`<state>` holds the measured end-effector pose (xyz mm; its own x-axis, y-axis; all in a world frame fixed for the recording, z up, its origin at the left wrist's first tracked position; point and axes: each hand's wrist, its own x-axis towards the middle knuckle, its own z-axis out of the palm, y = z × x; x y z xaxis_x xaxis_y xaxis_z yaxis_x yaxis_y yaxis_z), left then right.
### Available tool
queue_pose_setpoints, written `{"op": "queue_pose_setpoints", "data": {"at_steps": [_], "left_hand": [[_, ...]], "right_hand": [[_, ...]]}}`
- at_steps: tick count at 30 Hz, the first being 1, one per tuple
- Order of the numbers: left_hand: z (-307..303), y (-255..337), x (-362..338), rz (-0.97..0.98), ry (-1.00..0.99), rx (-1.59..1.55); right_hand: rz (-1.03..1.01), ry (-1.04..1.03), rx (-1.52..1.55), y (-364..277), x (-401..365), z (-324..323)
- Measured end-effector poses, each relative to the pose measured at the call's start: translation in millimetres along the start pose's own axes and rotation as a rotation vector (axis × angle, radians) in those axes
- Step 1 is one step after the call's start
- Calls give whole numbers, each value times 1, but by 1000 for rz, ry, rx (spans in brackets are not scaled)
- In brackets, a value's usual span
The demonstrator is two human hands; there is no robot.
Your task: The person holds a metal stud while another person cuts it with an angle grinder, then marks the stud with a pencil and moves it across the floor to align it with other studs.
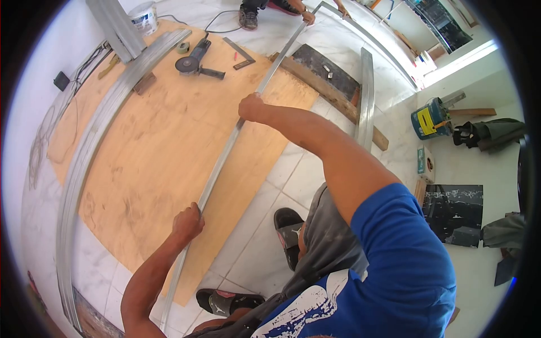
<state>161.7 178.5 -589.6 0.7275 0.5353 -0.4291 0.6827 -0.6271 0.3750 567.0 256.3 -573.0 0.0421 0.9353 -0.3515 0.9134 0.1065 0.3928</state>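
A long, thin galvanized metal channel (pixel 220 163) runs from the lower left up to a corner at the top, where another length slants off to the right. My left hand (pixel 187 223) is closed around its near part. Farther along, my right hand (pixel 252 107) grips the same channel with the fingers wrapped over it. Beneath lies a plywood sheet (pixel 158 129) on the tiled floor. At the far corner, a co-worker's hands (pixel 308 17) are at the channel. An angle grinder (pixel 194 61) rests on the plywood beyond my right hand.
Wide metal profiles (pixel 84 163) lie along the left. A tape measure (pixel 182 47) and a square (pixel 243 63) sit near the grinder. Right of the plywood are a wooden board (pixel 321 84), a metal stud (pixel 366 101) and a blue bucket (pixel 429 119). A white bucket (pixel 144 20) stands at the back left.
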Motion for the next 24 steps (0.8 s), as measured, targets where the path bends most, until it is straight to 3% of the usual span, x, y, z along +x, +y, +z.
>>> {"op": "queue_pose_setpoints", "data": {"at_steps": [7,14,16,24], "left_hand": [[-12,2,27,-27,-17,64],[-34,-2,63,-34,61,73],[-36,-1,68,-36,65,73],[-41,-4,77,-68,42,58]], "right_hand": [[-41,-28,-13,-24,5,-8],[-50,143,81,-43,18,-4],[-45,142,-33,-52,20,-5],[-106,35,15,-55,30,-2]]}}
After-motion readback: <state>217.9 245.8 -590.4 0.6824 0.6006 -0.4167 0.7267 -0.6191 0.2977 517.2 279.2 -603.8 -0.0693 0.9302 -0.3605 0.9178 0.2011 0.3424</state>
